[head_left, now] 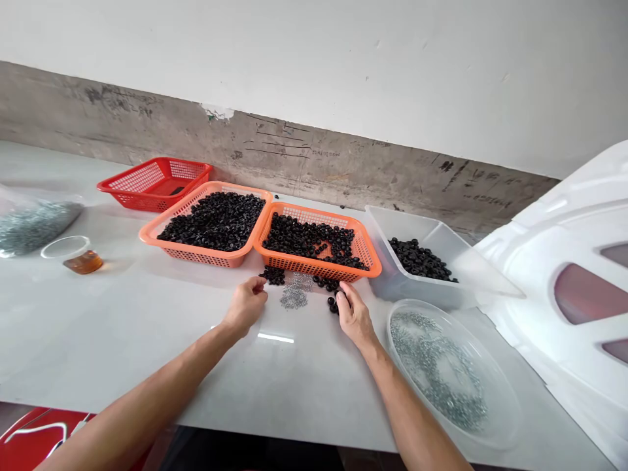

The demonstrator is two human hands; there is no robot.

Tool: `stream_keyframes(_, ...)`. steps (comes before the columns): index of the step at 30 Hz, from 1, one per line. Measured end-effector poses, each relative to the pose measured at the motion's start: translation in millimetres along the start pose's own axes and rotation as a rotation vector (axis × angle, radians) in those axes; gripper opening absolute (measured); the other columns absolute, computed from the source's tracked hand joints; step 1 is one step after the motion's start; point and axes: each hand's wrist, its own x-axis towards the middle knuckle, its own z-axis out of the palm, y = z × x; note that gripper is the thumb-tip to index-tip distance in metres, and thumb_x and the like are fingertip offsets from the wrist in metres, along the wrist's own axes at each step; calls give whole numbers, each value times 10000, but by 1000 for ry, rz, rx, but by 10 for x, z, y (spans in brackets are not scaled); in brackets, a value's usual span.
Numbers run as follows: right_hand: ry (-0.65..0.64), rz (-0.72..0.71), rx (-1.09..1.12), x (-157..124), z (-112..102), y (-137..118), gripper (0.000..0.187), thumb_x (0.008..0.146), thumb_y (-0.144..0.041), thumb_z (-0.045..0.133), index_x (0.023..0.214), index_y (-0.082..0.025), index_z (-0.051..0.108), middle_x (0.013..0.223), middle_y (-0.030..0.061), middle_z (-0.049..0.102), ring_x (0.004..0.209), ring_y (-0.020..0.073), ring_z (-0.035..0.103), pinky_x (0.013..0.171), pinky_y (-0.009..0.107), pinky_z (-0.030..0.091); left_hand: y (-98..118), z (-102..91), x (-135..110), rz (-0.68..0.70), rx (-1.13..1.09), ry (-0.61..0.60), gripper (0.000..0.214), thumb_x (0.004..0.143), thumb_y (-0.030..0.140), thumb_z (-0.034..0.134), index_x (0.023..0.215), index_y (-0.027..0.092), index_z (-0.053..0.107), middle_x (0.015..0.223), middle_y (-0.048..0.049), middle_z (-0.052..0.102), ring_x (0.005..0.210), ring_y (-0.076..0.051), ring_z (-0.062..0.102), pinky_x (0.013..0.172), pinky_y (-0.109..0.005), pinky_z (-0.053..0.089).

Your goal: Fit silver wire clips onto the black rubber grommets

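Note:
My left hand (246, 305) is closed in a pinch at the edge of a small pile of black pieces (273, 275); what lies between its fingertips is too small to make out. My right hand (354, 315) has its thumb and fingers closed around a small black round piece, partly hidden by them. More black round pieces (332, 305) lie beside its thumb, and another little pile (324, 283) sits just beyond. Between both hands, small silvery metal pieces (294, 296) are spread on the table.
Behind my hands stand an orange basket (375, 261) and a paler orange basket (147, 233), both holding black pieces. A red basket (115, 188) is farther left, near a cup of amber liquid (84, 260) and a bag (36, 222). Rightward are a clear bin (392, 284) and a round tray (505, 418).

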Motion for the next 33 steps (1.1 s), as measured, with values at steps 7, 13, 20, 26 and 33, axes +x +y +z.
stream_keyframes(7,-9,27,24,-1,0,-12,480,871,-421,370,1157,-80,550,1205,191,553,1152,269,498,994,451,394,65,9,307,111,253,5,445,659,70,517,1078,181,620,1223,-110,541,1183,-307,440,1019,-435,315)
stream_keyframes(13,-44,47,45,-13,-2,-23,496,866,-431,378,1180,-83,541,1229,187,541,1168,275,486,1003,450,383,54,39,312,135,320,-61,496,683,17,456,1146,149,575,1259,-118,555,1203,-274,457,1041,-419,307)
stream_keyframes(20,-50,186,72,26,-70,-7,445,873,-349,344,1207,-125,535,1230,134,560,1161,245,503,1014,418,377,32,-31,218,72,209,-78,487,704,67,456,1173,140,565,1256,-103,569,1200,-256,478,1044,-360,319)
stream_keyframes(26,-24,263,-55,-3,-111,57,390,807,-206,379,1134,-137,581,1130,124,609,1054,236,564,955,415,428,-8,-67,153,-68,23,-64,499,743,138,441,1238,127,497,1210,-112,604,1133,-214,548,938,-296,435)
stream_keyframes(33,10,-145,-256,-64,-58,-134,172,740,-212,540,846,-170,668,880,101,546,927,251,495,854,418,440,118,-170,54,-204,-148,-37,540,705,233,560,1230,122,500,1203,-153,581,1139,-264,528,941,-368,417)
